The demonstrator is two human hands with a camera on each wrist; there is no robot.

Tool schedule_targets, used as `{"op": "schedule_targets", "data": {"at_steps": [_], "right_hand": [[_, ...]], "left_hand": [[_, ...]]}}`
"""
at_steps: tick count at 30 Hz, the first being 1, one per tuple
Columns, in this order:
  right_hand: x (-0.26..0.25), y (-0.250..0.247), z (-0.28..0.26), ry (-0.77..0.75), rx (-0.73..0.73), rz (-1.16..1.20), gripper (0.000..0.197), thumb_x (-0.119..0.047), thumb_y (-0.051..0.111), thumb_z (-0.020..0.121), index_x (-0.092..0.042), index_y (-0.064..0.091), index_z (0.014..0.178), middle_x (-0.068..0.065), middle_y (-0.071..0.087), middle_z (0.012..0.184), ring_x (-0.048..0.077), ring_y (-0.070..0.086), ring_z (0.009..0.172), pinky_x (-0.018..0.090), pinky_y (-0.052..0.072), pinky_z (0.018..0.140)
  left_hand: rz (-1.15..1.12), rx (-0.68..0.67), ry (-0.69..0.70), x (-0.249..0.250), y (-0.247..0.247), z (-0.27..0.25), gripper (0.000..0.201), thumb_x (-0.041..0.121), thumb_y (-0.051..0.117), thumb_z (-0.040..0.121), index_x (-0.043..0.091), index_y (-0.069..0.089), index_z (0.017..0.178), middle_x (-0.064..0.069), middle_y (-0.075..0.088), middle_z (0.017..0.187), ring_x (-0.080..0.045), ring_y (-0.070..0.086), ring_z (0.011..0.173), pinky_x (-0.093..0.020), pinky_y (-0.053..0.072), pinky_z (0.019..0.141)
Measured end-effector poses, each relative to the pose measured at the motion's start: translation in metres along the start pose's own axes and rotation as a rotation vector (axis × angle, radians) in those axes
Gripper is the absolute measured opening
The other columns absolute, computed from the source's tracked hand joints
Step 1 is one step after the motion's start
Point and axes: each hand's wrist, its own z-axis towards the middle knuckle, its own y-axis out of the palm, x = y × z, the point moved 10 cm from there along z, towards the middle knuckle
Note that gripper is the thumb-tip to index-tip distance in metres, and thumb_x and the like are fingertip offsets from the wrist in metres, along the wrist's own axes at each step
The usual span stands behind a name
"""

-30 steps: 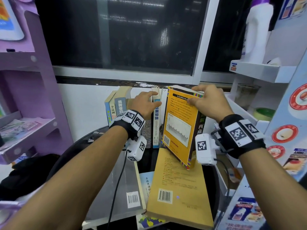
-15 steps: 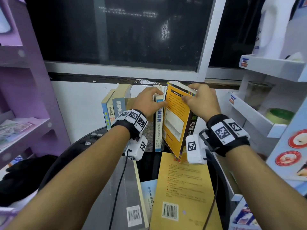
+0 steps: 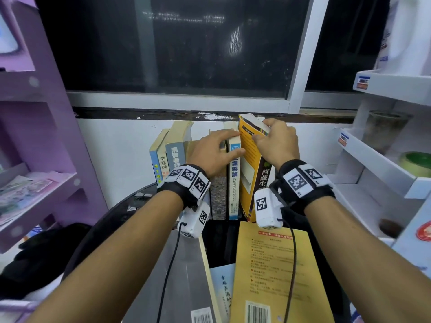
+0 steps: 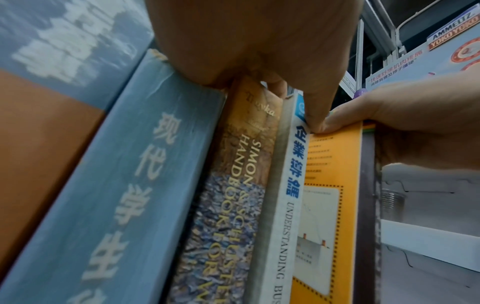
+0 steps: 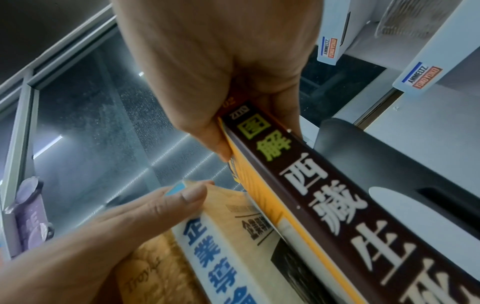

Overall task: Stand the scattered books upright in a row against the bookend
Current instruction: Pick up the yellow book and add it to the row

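At frame centre the right hand (image 3: 276,143) grasps the orange book (image 3: 249,169), tilted, top leaning left toward the row (image 3: 186,159) steadied by the flat, unclenched left hand (image 3: 213,151).

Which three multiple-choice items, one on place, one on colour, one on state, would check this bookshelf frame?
1. Where does the orange book stand?
A. At the right end of the upright row
B. At the left end of the row
C. Flat on the table

2. What colour is the spine lettering on the white book beside it?
A. Red
B. Blue
C. Green

3. What is the right hand doing?
A. Hanging idle
B. Pressing flat on the table
C. Gripping the orange book's top

Key: 1 A, nothing upright stands to its right; 2 B, the left wrist view shows blue characters; 3 C, thumb and fingers pinch its top edge, while the left hand steadies the row.
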Motion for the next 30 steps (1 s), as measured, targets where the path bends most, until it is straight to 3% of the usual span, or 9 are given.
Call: {"op": "schedule_targets", "data": {"at_steps": [6,10,16,20,21,23,24,27,30], "right_hand": [[0.002,0.022,0.004,0.016,-0.014,-0.006,0.033,-0.028,0.058,0.093,-0.017,0.058,0.124,0.014,0.062,0.118,0.033,0.058,0.108,0.04,0.049,0.089],[-0.001,0.034,0.003,0.001,-0.019,-0.041,0.033,-0.043,0.053,0.086,-0.022,0.062,0.109,0.009,0.068,0.103,0.031,0.063,0.09,0.046,0.056,0.078],[-0.003,0.04,0.006,-0.01,-0.083,-0.046,0.054,-0.059,0.043,0.089,-0.029,0.05,0.134,0.01,0.061,0.124,0.032,0.058,0.11,0.05,0.051,0.09],[-0.007,0.045,0.001,-0.055,-0.226,0.046,0.076,-0.072,0.038,0.075,-0.027,0.047,0.135,0.011,0.061,0.125,0.031,0.061,0.108,0.052,0.053,0.088],[-0.007,0.046,0.0,-0.063,-0.274,0.062,0.074,-0.069,0.042,0.077,-0.025,0.045,0.136,0.011,0.062,0.12,0.031,0.064,0.104,0.051,0.054,0.086],[-0.004,0.048,-0.003,-0.065,-0.387,0.077,0.06,-0.048,0.054,0.089,-0.024,0.038,0.142,0.007,0.062,0.113,0.026,0.066,0.098,0.046,0.058,0.083],[0.001,0.05,-0.004,-0.055,-0.458,0.088,0.063,-0.037,0.059,0.091,-0.025,0.031,0.147,0.005,0.062,0.115,0.022,0.067,0.098,0.042,0.058,0.082],[0.01,0.054,-0.008,-0.087,-0.598,0.045,0.093,-0.018,0.073,0.084,-0.027,0.012,0.154,0.0,0.06,0.123,0.017,0.063,0.107,0.037,0.055,0.091],[0.013,0.055,-0.004,-0.159,-0.545,-0.072,0.11,-0.017,0.083,0.073,-0.025,0.01,0.155,-0.001,0.061,0.125,0.017,0.059,0.112,0.036,0.047,0.101]], "left_hand": [[-0.021,-0.029,0.029,-0.002,0.001,0.002,0.056,0.043,0.07,0.081,0.026,0.055,0.132,0.003,0.053,0.137,-0.012,0.048,0.124,-0.022,0.034,0.101],[-0.026,-0.046,0.012,-0.005,0.001,0.002,0.058,0.043,0.07,0.081,0.029,0.052,0.134,0.004,0.054,0.135,-0.012,0.05,0.119,-0.032,0.04,0.103],[0.002,-0.042,0.015,-0.006,0.001,0.003,0.061,0.043,0.069,0.082,0.026,0.048,0.137,0.003,0.054,0.136,-0.014,0.05,0.12,-0.032,0.04,0.102],[0.018,-0.039,0.024,-0.005,0.002,0.002,0.062,0.047,0.068,0.082,0.027,0.048,0.137,0.004,0.054,0.136,-0.013,0.052,0.118,-0.033,0.043,0.1],[0.022,-0.04,0.023,-0.005,0.002,0.002,0.062,0.047,0.067,0.082,0.027,0.048,0.137,0.004,0.054,0.137,-0.013,0.052,0.119,-0.032,0.042,0.099],[0.029,-0.045,0.016,-0.006,0.003,0.003,0.063,0.048,0.067,0.083,0.026,0.047,0.138,0.004,0.052,0.138,-0.012,0.051,0.119,-0.028,0.041,0.098],[0.029,-0.048,0.011,-0.007,0.003,0.003,0.063,0.048,0.066,0.083,0.027,0.046,0.138,0.004,0.052,0.139,-0.012,0.051,0.12,-0.028,0.041,0.099],[0.001,-0.054,-0.003,-0.01,0.004,0.003,0.064,0.049,0.067,0.082,0.028,0.047,0.138,0.004,0.051,0.14,-0.012,0.051,0.121,-0.036,0.043,0.102],[-0.018,-0.065,-0.015,-0.009,0.006,0.002,0.066,0.05,0.068,0.08,0.028,0.046,0.138,0.003,0.051,0.14,-0.012,0.051,0.121,-0.038,0.044,0.102]]}}
